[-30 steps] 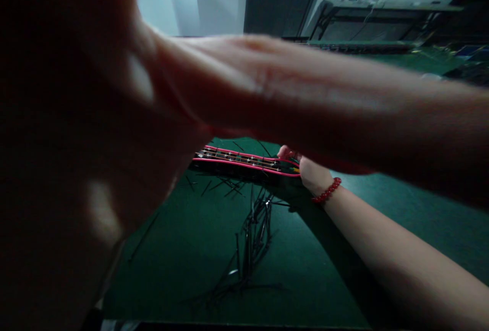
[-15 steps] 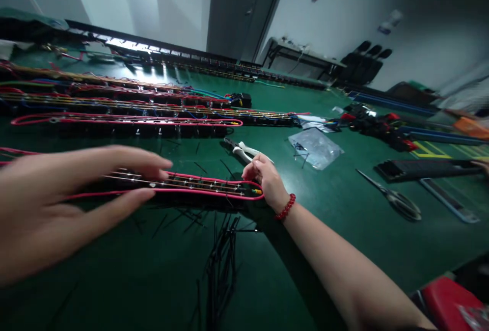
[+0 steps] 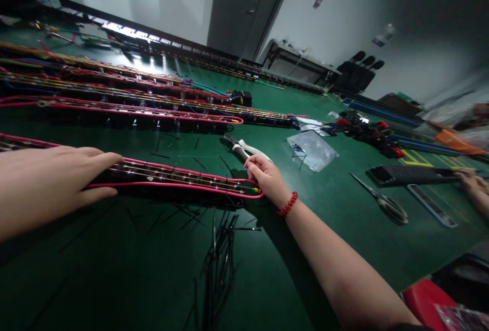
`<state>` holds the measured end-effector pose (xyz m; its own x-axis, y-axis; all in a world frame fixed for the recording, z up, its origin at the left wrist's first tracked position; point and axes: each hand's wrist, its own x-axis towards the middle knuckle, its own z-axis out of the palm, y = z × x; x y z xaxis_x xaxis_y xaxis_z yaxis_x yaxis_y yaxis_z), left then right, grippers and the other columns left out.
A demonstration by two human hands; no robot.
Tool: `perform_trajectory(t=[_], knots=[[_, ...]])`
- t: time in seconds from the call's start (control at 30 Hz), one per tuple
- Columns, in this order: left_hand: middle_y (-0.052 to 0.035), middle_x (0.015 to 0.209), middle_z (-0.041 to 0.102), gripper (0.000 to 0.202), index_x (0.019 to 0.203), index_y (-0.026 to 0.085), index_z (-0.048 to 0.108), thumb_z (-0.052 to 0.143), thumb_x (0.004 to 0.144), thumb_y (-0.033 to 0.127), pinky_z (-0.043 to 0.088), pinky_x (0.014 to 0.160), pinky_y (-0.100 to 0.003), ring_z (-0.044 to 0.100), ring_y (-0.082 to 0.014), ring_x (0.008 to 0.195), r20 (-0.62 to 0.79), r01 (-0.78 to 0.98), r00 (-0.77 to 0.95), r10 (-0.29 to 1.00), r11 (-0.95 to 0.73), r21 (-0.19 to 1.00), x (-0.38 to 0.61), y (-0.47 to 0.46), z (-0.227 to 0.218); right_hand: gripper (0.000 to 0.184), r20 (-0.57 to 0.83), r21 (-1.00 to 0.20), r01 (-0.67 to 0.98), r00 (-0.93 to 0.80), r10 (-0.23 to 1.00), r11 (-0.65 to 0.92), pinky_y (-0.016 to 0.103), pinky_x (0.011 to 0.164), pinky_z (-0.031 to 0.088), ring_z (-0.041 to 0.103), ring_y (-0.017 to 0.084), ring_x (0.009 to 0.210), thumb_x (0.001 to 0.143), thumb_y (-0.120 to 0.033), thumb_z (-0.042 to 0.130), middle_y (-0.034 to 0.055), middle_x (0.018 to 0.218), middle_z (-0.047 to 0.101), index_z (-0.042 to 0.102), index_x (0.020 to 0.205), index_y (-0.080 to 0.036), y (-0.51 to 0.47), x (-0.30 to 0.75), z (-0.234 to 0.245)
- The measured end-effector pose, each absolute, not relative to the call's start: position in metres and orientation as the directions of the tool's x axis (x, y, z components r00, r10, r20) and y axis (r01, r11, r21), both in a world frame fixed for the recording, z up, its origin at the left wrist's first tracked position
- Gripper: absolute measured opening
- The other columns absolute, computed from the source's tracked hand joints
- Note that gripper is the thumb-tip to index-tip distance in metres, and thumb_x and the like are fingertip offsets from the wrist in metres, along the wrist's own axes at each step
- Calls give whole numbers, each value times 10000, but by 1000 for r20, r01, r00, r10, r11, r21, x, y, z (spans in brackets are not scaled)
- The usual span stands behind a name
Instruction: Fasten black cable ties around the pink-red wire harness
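A long black bar (image 3: 198, 193) with thin rods along its top lies in front of me, a pink cable (image 3: 183, 186) looped along it. My left hand (image 3: 64, 181) spreads over the bar, its thumb on the near side and fingers on the far side. At the right end, by the cable's bend and a yellow-green sleeve (image 3: 255, 189), my right hand (image 3: 265, 175) has its fingers curled together; what they hold is hidden. White-handled pliers (image 3: 239, 148) lie just behind that hand. Loose black cable ties (image 3: 221, 265) are bunched on the near side of the table.
Similar wired bars (image 3: 153, 109) lie farther back on the green table (image 3: 324, 229). To the right are a plastic bag (image 3: 313, 150), scissors (image 3: 385, 203) and a black bar (image 3: 408, 174) touched by another person's hand (image 3: 471, 183). A red object (image 3: 426, 298) sits at bottom right.
My left hand has moved left along the bar and lowered onto it. My right hand stays at the cable's bend. The view has shifted slightly.
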<state>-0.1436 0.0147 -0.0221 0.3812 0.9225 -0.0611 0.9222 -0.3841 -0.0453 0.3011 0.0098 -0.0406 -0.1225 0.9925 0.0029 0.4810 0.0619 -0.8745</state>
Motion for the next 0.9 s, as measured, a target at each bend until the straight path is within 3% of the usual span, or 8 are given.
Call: perform_trajectory(t=[0.07,0.17,0.3,0.4,0.47,0.57,0.7,0.9], knots=[[-21,1257,713,558,1318,330,627,667,796,523,524,765,-381,715,-282,968,-131,917,369,920,-383,-107,-136,24,-14,299,25,-835,540,-162,987,109,377,836,593,668,178,969,991,-392,597,79,1176,666,635,1192,-174,9,302,-39],[-47,1256,716,652,1361,331,600,673,767,589,537,844,-436,702,-322,1051,-153,908,392,907,-408,-95,-120,22,0,294,96,-746,636,-189,977,196,370,827,594,668,173,956,991,-392,597,77,1165,669,638,1187,-177,8,304,-34],[-73,1305,693,588,1340,309,620,578,848,629,510,983,-551,666,-356,1151,-61,839,541,839,-543,-25,-89,10,15,319,272,-559,782,-141,952,276,411,885,580,659,198,1025,991,-392,596,86,1220,651,623,1226,-178,14,316,-25],[-101,1362,658,656,1396,256,577,474,907,682,501,1033,-537,649,-341,1184,16,767,641,768,-641,42,-71,10,18,339,338,-381,878,-159,927,289,464,961,551,630,231,1128,978,-391,613,98,1294,624,618,1249,-187,24,327,-24],[-126,1326,668,696,1392,240,575,415,921,726,518,993,-530,651,-345,1159,94,728,680,727,-685,26,-66,14,13,360,332,-277,916,-194,923,292,481,969,545,627,241,1140,967,-400,628,99,1291,625,617,1251,-179,28,331,-27],[-129,1209,696,648,1253,235,656,330,963,713,536,910,-479,668,-318,1061,136,692,715,686,-722,7,-65,20,1,352,312,-164,943,-227,923,288,472,957,550,634,234,1119,966,-411,628,96,1270,635,628,1229,-177,30,332,-31],[-117,1114,697,595,1195,223,658,298,999,654,526,894,-442,647,-299,1050,153,668,737,659,-744,-16,-63,23,-13,339,329,-119,958,-210,921,261,457,949,556,639,225,1106,978,-402,612,96,1275,634,624,1238,-184,28,330,-36],[-126,1148,673,536,1194,190,623,337,1008,604,526,874,-452,645,-306,1035,143,681,728,671,-732,-30,-59,24,-21,359,309,-190,963,-129,942,194,448,928,568,645,224,1094,978,-393,616,97,1281,628,607,1266,-181,43,346,-47]])
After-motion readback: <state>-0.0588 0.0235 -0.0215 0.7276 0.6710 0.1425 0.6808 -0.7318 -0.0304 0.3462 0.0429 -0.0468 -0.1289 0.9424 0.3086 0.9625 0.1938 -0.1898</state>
